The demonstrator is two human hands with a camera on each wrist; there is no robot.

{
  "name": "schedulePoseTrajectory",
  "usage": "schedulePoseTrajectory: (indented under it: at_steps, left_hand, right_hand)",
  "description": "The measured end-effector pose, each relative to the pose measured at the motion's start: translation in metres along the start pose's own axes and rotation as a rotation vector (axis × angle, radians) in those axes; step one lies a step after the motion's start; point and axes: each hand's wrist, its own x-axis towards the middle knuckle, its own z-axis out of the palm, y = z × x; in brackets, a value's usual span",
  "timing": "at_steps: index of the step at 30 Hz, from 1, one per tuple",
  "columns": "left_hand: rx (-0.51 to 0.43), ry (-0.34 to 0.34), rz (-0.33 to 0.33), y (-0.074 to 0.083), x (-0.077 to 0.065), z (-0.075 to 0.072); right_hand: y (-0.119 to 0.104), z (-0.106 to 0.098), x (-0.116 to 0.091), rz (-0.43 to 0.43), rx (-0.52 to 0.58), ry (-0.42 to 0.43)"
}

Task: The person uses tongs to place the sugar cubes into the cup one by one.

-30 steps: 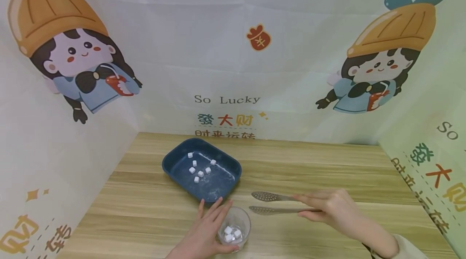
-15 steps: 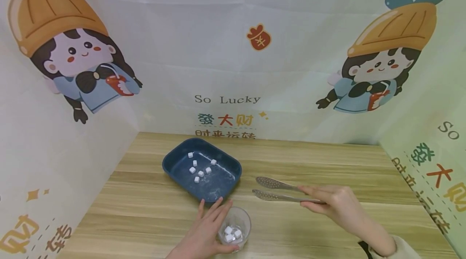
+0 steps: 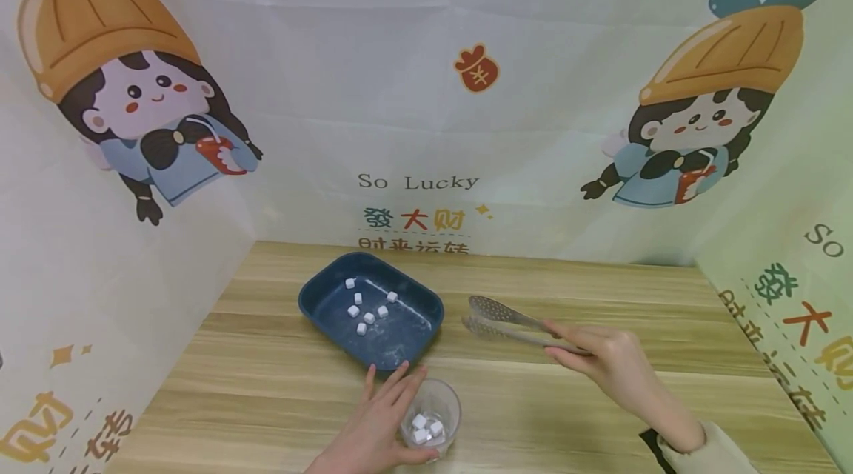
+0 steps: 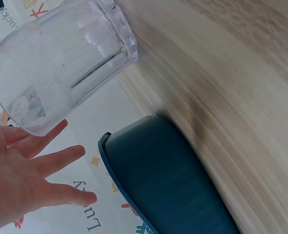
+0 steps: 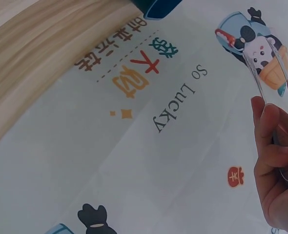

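Note:
My left hand (image 3: 380,422) holds a clear plastic cup (image 3: 451,406) between thumb and forefinger, the other fingers spread out. Several small white cubes (image 3: 420,422) lie in the bottom of this cup. In my right hand (image 3: 613,366) is a pair of metal tongs (image 3: 503,311) with perforated tips. The tips stand apart with nothing between them, pointing left, to the right of the dark blue tray (image 3: 400,348). Several more white cubes (image 3: 369,318) are scattered on the tray's floor. In the right wrist view, fingers and thumb grip the tongs' arms.
The tray's near corner comes close to my left fingertips. Beneath everything lies a wood-grain tabletop (image 3: 586,296). Printed white cloth (image 3: 320,89) with cartoon figures and lettering encloses the back and both sides.
My right hand has carried the tongs away from me, up in the head view, from beside the cup to beside the tray. The left hand and cup have stayed in place.

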Motion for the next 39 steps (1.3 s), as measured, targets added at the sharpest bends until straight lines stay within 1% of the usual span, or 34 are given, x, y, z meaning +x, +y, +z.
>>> schedulePoseTrajectory:
  at_steps: [2,6,9,11,15,19,21,27,30,35,39]
  left_hand:
    - [-0.010,-0.004,-0.001,0.000,0.000,0.000]
    - [-0.023,0.017,0.012,-0.001,0.000,0.001]
    - [-0.011,0.026,0.021,-0.001,0.001,0.002]
    - [0.000,0.020,0.018,0.000,0.001,0.001]
    - [0.008,0.001,0.009,0.000,0.001,0.001]
    - [0.008,-0.003,0.008,0.001,0.001,0.001]
    - [0.010,-0.002,0.008,0.001,0.001,0.001]
    - [0.002,0.003,0.008,0.001,0.001,0.001]
    - [-0.011,0.006,0.009,0.001,0.001,0.001]
    - [-0.020,0.016,0.013,0.000,0.001,0.003]
    - [-0.003,0.044,0.032,-0.003,0.000,0.005]
  right_hand:
    - [0.000,0.002,0.003,0.008,-0.012,0.008]
    - [0.003,0.006,0.008,0.035,-0.026,0.012]
    - [0.008,0.010,0.012,0.054,-0.029,0.002]
    - [0.010,0.013,0.016,0.059,-0.022,-0.006]
    - [0.014,0.018,0.024,0.043,-0.022,0.009]
    - [0.015,0.022,0.034,0.017,-0.013,0.045]
    - [0.016,0.024,0.038,0.020,0.001,0.049]
    - [0.019,0.031,0.049,0.048,-0.007,0.025]
    - [0.020,0.036,0.058,0.041,-0.031,0.010]
    - [0.021,0.044,0.074,-0.006,-0.100,-0.023]
    - [0.020,0.054,0.086,-0.037,-0.125,-0.056]
